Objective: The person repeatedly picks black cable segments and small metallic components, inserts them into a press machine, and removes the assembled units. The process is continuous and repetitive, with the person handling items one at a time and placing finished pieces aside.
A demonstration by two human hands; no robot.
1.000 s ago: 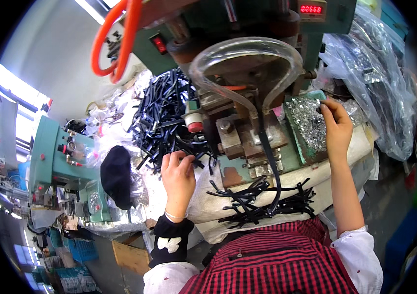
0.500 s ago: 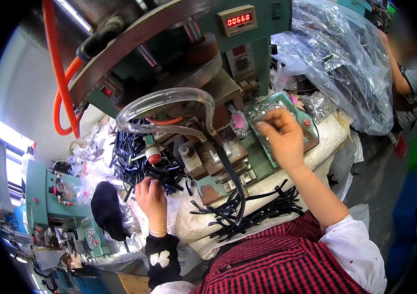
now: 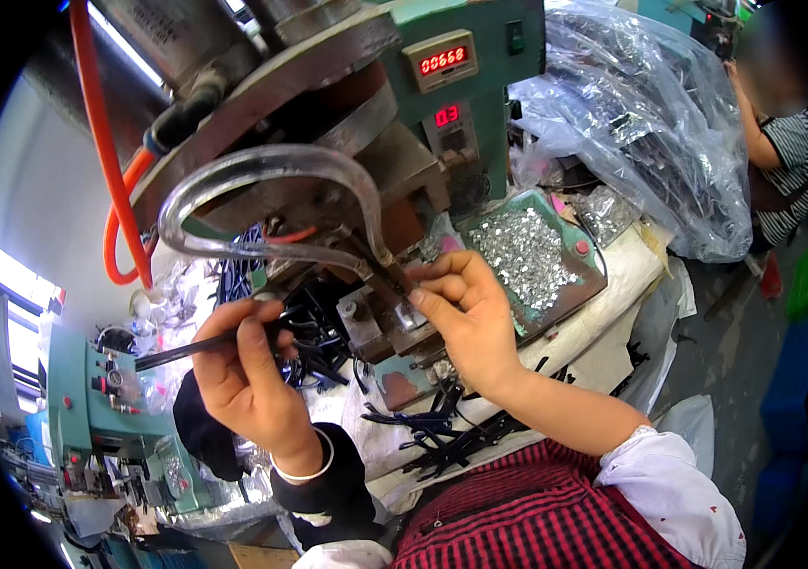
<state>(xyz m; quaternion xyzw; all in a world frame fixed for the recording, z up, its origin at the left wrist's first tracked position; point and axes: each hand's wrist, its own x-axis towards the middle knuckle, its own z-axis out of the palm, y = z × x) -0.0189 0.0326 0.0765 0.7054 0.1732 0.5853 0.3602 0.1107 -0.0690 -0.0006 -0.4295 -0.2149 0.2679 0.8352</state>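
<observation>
A thin black strap (image 3: 172,355) is pinched between the thumb and fingers of my left hand (image 3: 257,384), its end sticking out to the left. My right hand (image 3: 470,318) is at the metal die block (image 3: 363,327) of the green press (image 3: 480,62), thumb and fingertips closed together beside the small bright plate (image 3: 411,314). Whatever those fingertips hold is too small to make out. Right of that hand, a tray (image 3: 586,284) bears many small silver metal pieces (image 3: 523,251). Several black straps (image 3: 451,431) lie in front of the press.
A clear tube (image 3: 262,163) loops over the die, and an orange hose (image 3: 101,123) hangs at left. More black straps (image 3: 319,332) are heaped behind my left hand. Large plastic bags (image 3: 651,133) stand at right, near another person (image 3: 788,166). A black cloth (image 3: 197,427) hangs at left.
My right hand has moved left from the tray to the die. My left hand has risen from the heap with a strap. The strap across the die has gone; a lower red display is lit.
</observation>
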